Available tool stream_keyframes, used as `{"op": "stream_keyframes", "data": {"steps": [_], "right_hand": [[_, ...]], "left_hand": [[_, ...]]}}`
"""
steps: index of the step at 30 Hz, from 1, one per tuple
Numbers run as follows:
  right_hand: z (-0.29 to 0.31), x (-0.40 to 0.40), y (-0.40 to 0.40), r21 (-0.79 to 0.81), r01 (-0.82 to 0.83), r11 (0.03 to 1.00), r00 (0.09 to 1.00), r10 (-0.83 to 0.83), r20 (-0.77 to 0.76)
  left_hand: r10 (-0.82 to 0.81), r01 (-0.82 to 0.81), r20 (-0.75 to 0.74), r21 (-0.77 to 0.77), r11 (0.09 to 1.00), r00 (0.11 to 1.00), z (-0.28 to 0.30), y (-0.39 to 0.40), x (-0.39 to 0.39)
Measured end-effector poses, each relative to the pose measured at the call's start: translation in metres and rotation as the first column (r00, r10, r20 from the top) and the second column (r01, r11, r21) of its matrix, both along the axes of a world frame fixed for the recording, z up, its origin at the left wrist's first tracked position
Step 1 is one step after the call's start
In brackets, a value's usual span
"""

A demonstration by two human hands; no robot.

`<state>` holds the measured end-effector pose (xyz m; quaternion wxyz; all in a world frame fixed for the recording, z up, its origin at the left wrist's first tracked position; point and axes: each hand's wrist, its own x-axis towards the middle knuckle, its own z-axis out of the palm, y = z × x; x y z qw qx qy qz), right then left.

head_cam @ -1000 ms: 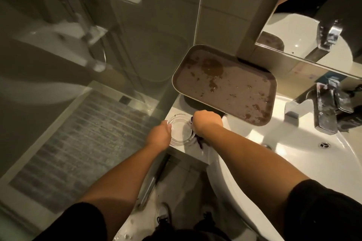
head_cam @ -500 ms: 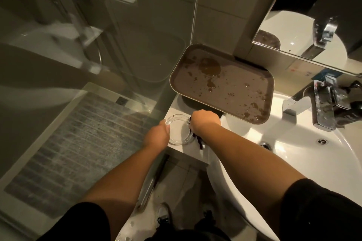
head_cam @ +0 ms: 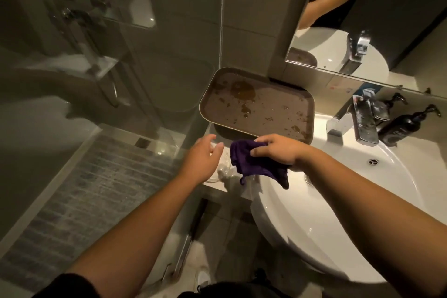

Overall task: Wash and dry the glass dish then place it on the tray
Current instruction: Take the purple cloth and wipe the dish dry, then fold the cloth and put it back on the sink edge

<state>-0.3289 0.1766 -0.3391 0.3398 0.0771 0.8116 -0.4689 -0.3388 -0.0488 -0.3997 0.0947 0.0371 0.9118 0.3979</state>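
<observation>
Right hand point(head_cam: 278, 150) pinching purple cloth point(head_cam: 251, 164), lifted for drying; left hand point(head_cam: 202, 156) spread, fingers relaxed, over glass dish point(head_cam: 223, 172) on worktop point(head_cam: 232, 187), likely reaching to grasp.

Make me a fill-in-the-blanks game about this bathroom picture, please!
1. The right hand holds a cloth coloured ____.
2. The brown tray is spotted with ____ drops.
3. The glass dish sits on the ledge, not yet on the ____.
4. The left hand is ____ and holds nothing.

Missing words: purple; water; tray; open
</observation>
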Motion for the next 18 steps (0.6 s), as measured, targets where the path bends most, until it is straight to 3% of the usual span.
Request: {"op": "stream_keyframes", "data": {"steps": [3, 6, 13, 16, 18], "right_hand": [[0.018, 0.03, 0.017, -0.211, 0.065, 0.975, 0.998, -0.061, 0.026], [0.037, 0.065, 0.031, -0.349, 0.107, 0.931, 0.994, -0.109, 0.014], [0.06, 0.155, 0.067, -0.45, 0.319, 0.834, 0.944, -0.322, 0.071], [0.061, 0.194, 0.087, -0.398, 0.47, 0.787, 0.882, -0.423, 0.206], [0.062, 0.218, 0.102, -0.287, 0.509, 0.812, 0.859, -0.454, 0.237]], "left_hand": [[-0.256, 0.242, 0.021, 0.261, 0.935, 0.966, 0.038, 0.022, 0.005], [-0.505, 0.399, 0.151, 0.441, 0.804, 0.85, 0.061, 0.041, 0.012], [-0.692, 0.618, 0.051, 0.405, 0.673, 0.72, 0.089, 0.084, 0.04], [-0.764, 0.7, 0.019, 0.386, 0.601, 0.645, 0.099, 0.099, 0.065], [-0.791, 0.746, -0.018, 0.347, 0.569, 0.612, 0.102, 0.107, 0.08]]}}
